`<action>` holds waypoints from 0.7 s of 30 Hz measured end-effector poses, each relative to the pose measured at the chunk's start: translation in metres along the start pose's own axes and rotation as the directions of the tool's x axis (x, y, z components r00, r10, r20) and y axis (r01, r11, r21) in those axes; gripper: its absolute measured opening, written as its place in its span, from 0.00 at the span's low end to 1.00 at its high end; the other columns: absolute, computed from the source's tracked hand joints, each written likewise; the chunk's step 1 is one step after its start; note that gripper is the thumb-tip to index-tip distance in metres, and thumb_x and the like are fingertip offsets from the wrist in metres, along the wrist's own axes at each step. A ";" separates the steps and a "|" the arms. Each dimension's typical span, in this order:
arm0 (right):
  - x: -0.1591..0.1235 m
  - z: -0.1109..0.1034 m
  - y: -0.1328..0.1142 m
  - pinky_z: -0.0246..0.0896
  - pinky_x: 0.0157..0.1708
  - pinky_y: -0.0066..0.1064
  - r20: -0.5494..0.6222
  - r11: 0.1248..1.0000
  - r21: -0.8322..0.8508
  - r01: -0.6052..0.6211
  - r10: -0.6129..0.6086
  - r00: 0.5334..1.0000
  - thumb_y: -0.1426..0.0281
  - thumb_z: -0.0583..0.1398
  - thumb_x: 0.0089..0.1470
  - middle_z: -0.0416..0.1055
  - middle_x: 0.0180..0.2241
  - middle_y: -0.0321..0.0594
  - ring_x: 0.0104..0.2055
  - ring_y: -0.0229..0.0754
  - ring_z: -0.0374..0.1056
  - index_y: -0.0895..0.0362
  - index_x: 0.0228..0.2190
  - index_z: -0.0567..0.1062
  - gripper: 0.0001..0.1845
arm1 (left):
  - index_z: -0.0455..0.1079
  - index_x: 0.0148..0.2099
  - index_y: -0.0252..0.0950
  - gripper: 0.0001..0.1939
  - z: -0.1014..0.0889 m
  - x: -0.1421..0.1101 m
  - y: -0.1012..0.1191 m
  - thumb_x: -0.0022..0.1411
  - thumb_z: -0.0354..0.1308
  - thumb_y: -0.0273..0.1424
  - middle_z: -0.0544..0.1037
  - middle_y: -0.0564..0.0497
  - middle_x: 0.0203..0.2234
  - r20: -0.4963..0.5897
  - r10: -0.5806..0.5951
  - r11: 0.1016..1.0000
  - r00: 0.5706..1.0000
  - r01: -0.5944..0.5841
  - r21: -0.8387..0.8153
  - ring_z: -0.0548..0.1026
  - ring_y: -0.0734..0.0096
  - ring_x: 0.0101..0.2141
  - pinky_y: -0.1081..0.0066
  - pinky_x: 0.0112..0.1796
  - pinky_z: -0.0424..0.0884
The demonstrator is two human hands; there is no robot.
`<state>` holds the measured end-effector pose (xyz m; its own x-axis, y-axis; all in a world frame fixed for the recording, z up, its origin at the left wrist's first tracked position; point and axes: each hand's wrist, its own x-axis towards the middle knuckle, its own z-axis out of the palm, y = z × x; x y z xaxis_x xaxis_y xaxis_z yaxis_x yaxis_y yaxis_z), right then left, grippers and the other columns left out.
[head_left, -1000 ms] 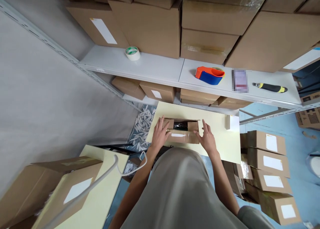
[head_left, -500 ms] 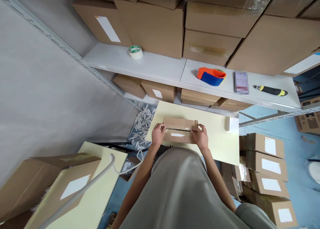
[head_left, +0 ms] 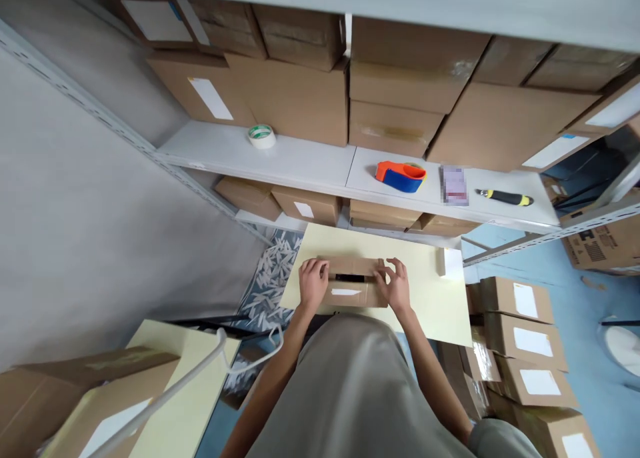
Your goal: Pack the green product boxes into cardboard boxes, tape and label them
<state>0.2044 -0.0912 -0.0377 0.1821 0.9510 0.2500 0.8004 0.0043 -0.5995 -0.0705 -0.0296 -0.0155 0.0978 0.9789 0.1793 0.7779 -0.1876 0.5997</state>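
A small brown cardboard box (head_left: pixel 353 298) lies on the pale yellow table in front of me, a torn white label on its near side. Its top flaps stand apart at the middle, leaving a dark slot. At the box's left end, my left hand (head_left: pixel 313 285) is closed, fingertips curled on the edge of the far flap (head_left: pixel 350 265). My right hand (head_left: pixel 397 288) is at the right end with its fingers spread, the thumb side touching the cardboard. What lies inside the box cannot be made out.
A small white box (head_left: pixel 453 263) stands on the table's (head_left: pixel 425 311) right side. The shelf (head_left: pixel 300 165) ahead bears a tape roll (head_left: pixel 261 137), an orange-and-blue tape dispenser (head_left: pixel 401 177) and a black-and-yellow cutter (head_left: pixel 505 197). Stacked cartons (head_left: pixel 520 338) are at right; an open carton (head_left: pixel 115 405) is at left.
The view has tilted upward, showing more shelf. The slot between the box's flaps has widened, with the far flap raised. My right hand's fingers have spread from their earlier grip.
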 end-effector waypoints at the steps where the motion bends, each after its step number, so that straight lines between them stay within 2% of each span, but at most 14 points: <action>1: 0.013 -0.006 -0.003 0.68 0.65 0.57 -0.045 0.999 -0.021 0.036 -0.037 0.998 0.59 0.62 0.71 0.75 0.59 0.53 0.69 0.60 0.65 0.51 0.44 0.84 0.13 | 0.79 0.45 0.42 0.09 -0.001 0.011 0.008 0.75 0.56 0.29 0.84 0.42 0.45 -0.033 0.044 0.999 0.999 -0.045 -0.018 0.78 0.49 0.52 0.53 0.58 0.72; 4: 0.070 -0.031 -0.012 0.65 0.66 0.59 -0.194 0.985 -0.111 0.129 -0.148 0.970 0.58 0.59 0.73 0.73 0.62 0.55 0.71 0.61 0.62 0.53 0.53 0.80 0.17 | 0.79 0.46 0.42 0.10 -0.005 0.053 0.042 0.74 0.56 0.26 0.84 0.44 0.45 -0.145 0.194 0.976 0.970 -0.206 -0.073 0.79 0.51 0.52 0.53 0.58 0.72; 6: 0.117 -0.052 -0.020 0.62 0.68 0.57 -0.251 0.969 -0.190 0.159 -0.204 0.946 0.58 0.58 0.73 0.70 0.65 0.57 0.71 0.61 0.61 0.54 0.60 0.76 0.21 | 0.79 0.46 0.42 0.11 -0.010 0.081 0.070 0.73 0.56 0.24 0.85 0.45 0.45 -0.209 0.268 0.952 0.941 -0.292 -0.096 0.79 0.52 0.51 0.54 0.57 0.72; 9: 0.186 -0.078 -0.033 0.58 0.69 0.54 -0.234 0.943 -0.305 0.132 -0.209 0.949 0.60 0.56 0.72 0.66 0.68 0.61 0.71 0.61 0.60 0.58 0.68 0.69 0.28 | 0.80 0.46 0.42 0.11 -0.020 0.115 0.114 0.73 0.57 0.24 0.85 0.46 0.44 -0.287 0.330 0.918 0.899 -0.376 -0.123 0.79 0.54 0.50 0.55 0.55 0.72; 12: 0.240 -0.091 -0.047 0.56 0.68 0.52 -0.123 0.917 -0.397 0.045 -0.102 0.987 0.62 0.57 0.70 0.69 0.65 0.66 0.67 0.63 0.63 0.65 0.69 0.65 0.32 | 0.80 0.47 0.42 0.11 -0.031 0.135 0.152 0.74 0.57 0.25 0.85 0.46 0.44 -0.337 0.380 0.881 0.862 -0.448 -0.154 0.79 0.55 0.49 0.55 0.54 0.72; 16: 0.278 -0.097 -0.059 0.52 0.70 0.49 0.032 0.862 -0.506 -0.009 0.029 0.999 0.66 0.59 0.69 0.73 0.62 0.69 0.66 0.63 0.66 0.71 0.65 0.67 0.30 | 0.79 0.46 0.41 0.10 -0.038 0.144 0.179 0.74 0.57 0.24 0.85 0.46 0.43 -0.353 0.379 0.857 0.855 -0.468 -0.214 0.80 0.55 0.49 0.55 0.55 0.73; 18: 0.284 -0.102 -0.064 0.52 0.70 0.47 0.092 0.841 -0.541 -0.001 0.060 0.994 0.68 0.59 0.70 0.76 0.59 0.68 0.64 0.62 0.69 0.70 0.62 0.70 0.25 | 0.79 0.46 0.41 0.10 -0.036 0.143 0.181 0.73 0.58 0.24 0.86 0.47 0.43 -0.357 0.346 0.852 0.868 -0.450 -0.268 0.81 0.56 0.48 0.56 0.54 0.73; 21: 0.278 -0.107 -0.070 0.59 0.64 0.44 0.124 0.860 -0.510 -0.031 0.109 0.986 0.68 0.60 0.70 0.80 0.54 0.65 0.59 0.60 0.75 0.67 0.60 0.71 0.22 | 0.79 0.47 0.41 0.09 -0.029 0.138 0.171 0.73 0.58 0.26 0.87 0.47 0.44 -0.345 0.258 0.828 0.903 -0.390 -0.402 0.83 0.57 0.48 0.57 0.54 0.76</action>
<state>0.2605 0.1397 0.1552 0.1963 0.9767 0.0865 0.9736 -0.1836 -0.1358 0.0574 0.0707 0.1345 0.0746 0.8073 0.5854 0.3568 -0.5698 0.7403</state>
